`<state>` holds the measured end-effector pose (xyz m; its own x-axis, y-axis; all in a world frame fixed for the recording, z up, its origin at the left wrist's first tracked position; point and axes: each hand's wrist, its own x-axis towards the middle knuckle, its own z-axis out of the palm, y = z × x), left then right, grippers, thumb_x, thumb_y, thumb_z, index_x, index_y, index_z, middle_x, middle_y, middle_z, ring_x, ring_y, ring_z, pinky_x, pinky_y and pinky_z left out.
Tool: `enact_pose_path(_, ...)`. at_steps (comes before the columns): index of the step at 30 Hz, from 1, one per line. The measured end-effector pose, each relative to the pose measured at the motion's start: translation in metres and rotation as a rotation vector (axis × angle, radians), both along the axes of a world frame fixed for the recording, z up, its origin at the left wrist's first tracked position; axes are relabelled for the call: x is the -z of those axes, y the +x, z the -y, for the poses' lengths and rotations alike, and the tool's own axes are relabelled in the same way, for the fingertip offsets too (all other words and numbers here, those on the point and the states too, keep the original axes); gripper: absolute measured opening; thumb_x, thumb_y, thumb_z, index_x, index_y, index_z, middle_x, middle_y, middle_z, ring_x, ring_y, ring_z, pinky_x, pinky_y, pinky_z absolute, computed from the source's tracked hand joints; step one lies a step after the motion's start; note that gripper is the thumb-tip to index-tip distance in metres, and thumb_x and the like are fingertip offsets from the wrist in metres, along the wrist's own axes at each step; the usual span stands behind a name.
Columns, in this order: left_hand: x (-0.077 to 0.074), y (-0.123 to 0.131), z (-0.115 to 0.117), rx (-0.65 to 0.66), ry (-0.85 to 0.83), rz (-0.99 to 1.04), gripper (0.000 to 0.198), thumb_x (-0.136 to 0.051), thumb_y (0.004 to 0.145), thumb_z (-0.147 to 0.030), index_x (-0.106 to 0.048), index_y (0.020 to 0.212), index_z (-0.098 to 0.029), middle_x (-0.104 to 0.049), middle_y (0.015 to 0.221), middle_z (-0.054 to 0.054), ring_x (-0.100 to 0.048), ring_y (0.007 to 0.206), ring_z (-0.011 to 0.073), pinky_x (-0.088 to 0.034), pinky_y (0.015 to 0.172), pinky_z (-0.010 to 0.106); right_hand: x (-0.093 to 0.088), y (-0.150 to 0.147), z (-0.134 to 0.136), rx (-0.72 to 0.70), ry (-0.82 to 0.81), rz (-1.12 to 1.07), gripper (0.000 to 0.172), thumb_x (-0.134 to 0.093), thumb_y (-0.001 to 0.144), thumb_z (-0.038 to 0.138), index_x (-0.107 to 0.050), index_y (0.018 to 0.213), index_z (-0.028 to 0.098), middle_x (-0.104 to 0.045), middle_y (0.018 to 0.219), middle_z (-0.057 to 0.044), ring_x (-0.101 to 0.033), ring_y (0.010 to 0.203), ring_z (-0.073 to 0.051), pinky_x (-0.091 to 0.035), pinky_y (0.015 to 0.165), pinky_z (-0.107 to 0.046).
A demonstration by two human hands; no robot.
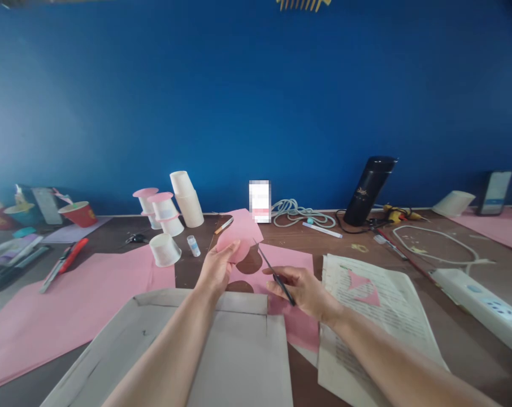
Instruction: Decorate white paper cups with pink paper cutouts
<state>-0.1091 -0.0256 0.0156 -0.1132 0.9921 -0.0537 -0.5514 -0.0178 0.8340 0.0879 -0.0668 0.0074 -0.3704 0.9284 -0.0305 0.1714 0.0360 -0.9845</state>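
My left hand [215,270] pinches a piece of pink paper [244,227] between thumb and fingers, holding it above the table. Part of the paper's edge near my thumb looks rounded. In my right hand [304,293] is a pair of scissors [285,289] with dark handles, its thin blades pointing up and left toward the paper. Whether the blades touch the paper I cannot tell. Beneath both hands lies a pink sheet [298,328] with rounded cut-outs. A grey-white board [243,362] is under my left forearm.
White paper cups [165,250], some with pink discs, stand back left beside a glue stick [193,246]. Pink sheets [78,288] and a box cutter [63,265] lie left. Rightward are a printed page [391,333], a black flask [369,192], a coiled cable [300,213] and a power strip [485,305].
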Motion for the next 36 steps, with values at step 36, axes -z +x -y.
enact_pose_path(36,-0.007,0.024,0.018,0.209,-0.175,-0.199,0.043,-0.078,0.064,-0.033,-0.062,0.097,-0.011,-0.068,0.065,0.008,-0.06,0.046,0.0178,-0.045,0.041,0.026,-0.007,0.001,-0.003,0.054,-0.133,-0.091,0.052,-0.066,0.073,0.054,-0.065,0.11,0.017,-0.056,0.064,0.001,-0.048,0.05,-0.008,-0.039,0.045,-0.021)
